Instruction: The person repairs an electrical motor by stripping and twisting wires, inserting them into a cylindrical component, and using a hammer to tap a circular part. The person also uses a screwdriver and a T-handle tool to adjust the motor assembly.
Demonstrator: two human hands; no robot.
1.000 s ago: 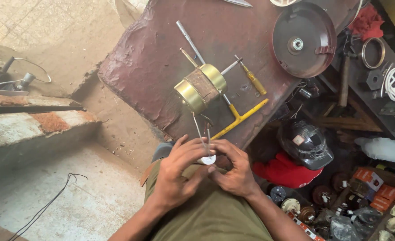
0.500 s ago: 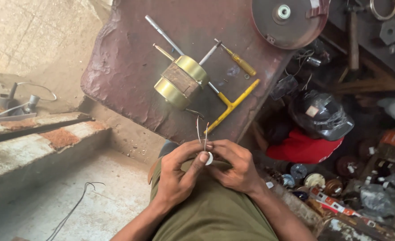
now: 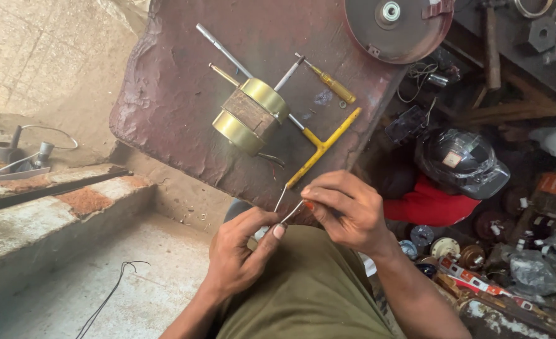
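Fingers of the left hand and right hand pinch the thin pale wire leads over the lap, just below the brass-capped motor stator, best kept taut and steady.

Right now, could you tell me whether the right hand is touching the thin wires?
Touching. The head view shows the right hand pinching the thin wires at its fingertips, while the left hand meets them from below.
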